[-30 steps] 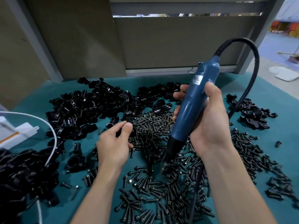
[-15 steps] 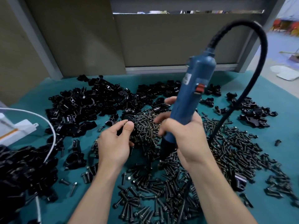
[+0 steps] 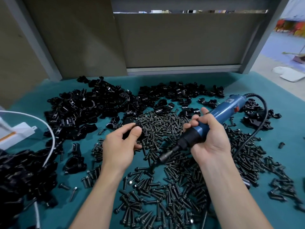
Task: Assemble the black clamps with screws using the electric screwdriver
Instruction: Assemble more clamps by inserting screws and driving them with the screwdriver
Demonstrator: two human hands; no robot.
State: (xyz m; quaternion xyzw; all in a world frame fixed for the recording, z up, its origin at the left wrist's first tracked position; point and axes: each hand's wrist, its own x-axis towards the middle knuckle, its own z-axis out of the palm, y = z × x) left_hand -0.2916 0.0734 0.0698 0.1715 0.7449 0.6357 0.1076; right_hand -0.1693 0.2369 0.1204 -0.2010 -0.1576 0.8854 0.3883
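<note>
**Mid-surface, over the screws: driver angled low, a part pinched beside it**

Near the middle of the teal surface [image 3: 206,85], the right hand [image 3: 209,138] is clenched round the front of the screwdriver [image 3: 222,111]. Its fingers wrap the black collar, where the grip gives most control of the tip. The tool lies low and slanted, with the bit [image 3: 162,158] down among the screws [image 3: 165,123] and the blue body pointing toward the far right corner. That angle looks chosen for picking up a screw. Its black cord [image 3: 257,123] loops out to the right, clear of both wrists.

The left hand [image 3: 120,146] pinches a small black clamp part [image 3: 138,127] between thumb and fingertips, just beside the bit. It looks held ready for joining. The part's exact shape is hidden by the fingers.

By count there are one screwdriver, two hands and one held part. The screws are far too many to count. They spread from the middle to the near edge and toward the right edge. The clamps [image 3: 85,109] lie in about four heaps: far left, along the far edge, by the right edge and at the near left corner. One clamp [image 3: 75,162] lies apart, left of the left wrist. A white box [image 3: 18,134] and a white cable [image 3: 49,129] lie at the left edge.
</note>
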